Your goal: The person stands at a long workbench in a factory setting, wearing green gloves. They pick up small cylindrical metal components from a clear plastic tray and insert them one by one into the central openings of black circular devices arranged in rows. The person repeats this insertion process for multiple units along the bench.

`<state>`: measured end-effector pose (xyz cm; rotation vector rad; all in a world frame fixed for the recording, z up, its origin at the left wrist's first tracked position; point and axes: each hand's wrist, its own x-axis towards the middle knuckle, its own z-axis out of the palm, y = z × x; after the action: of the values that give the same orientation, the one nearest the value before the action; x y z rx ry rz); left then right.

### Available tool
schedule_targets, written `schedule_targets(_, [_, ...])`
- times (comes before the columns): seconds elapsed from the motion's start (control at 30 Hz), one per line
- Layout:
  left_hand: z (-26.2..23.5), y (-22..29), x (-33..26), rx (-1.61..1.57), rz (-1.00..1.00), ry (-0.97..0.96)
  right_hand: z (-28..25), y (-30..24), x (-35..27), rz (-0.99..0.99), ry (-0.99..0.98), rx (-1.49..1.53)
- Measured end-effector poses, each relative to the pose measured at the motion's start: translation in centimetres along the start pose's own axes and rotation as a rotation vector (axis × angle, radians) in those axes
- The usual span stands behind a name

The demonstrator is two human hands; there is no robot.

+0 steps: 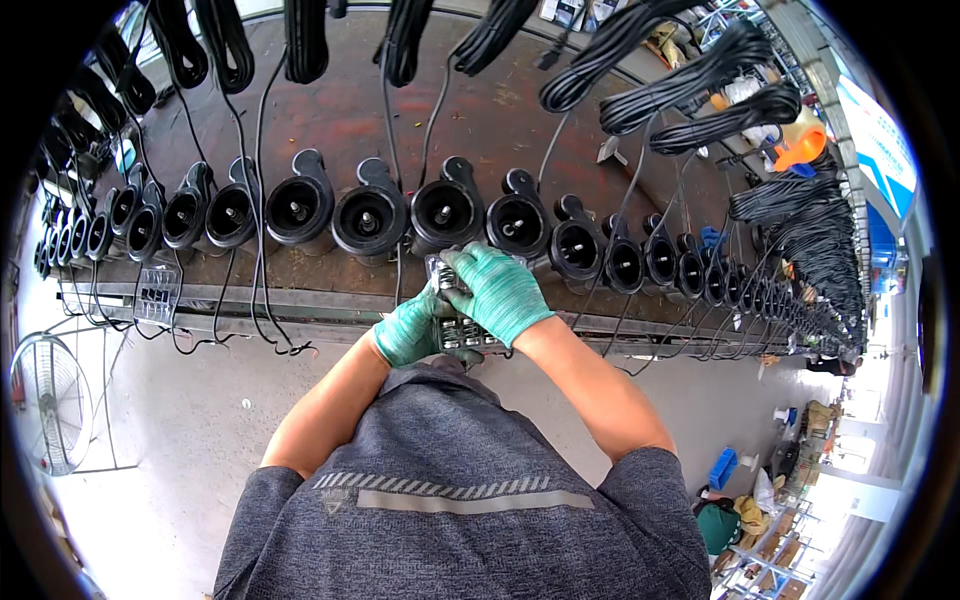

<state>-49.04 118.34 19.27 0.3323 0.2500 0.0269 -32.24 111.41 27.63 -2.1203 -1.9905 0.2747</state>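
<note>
Mid-frame, our green-gloved left hand (pixel 408 328) grips a clear plastic tray (pixel 433 267), the green-gloved right hand's (pixel 497 290) closure unclear, round black housings (pixel 446 212) uncovered.

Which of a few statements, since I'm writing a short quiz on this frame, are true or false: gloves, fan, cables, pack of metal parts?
1. The left hand and right hand wear green gloves. True.
2. The fan stands on the person's right. False: the fan is on the left.
3. Black cable bundles show along the picture's top, above the round black housings. True.
4. The pack of small metal parts lies untouched. False: the left hand holds it.
</note>
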Motion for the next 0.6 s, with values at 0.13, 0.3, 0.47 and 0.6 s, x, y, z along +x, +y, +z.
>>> schedule_targets(0.13, [1.0,-2.3,2.0,-0.055,0.061,-0.009,0.3,2.8,-2.5,-0.160,0.266,0.009])
schedule_targets(0.3, [2.1,-3.7,3.3,-0.097,0.073,0.009,-0.4,4.6,-3.2,-0.157,0.224,0.127])
schedule_targets(0.47, [1.9,-4.5,4.0,-0.058,0.138,0.038,-0.9,6.2,-3.4,-0.072,0.135,0.426])
schedule_targets(0.6, [1.8,-4.6,4.2,0.046,0.172,0.007,-2.3,6.9,-3.1,0.031,0.036,0.604])
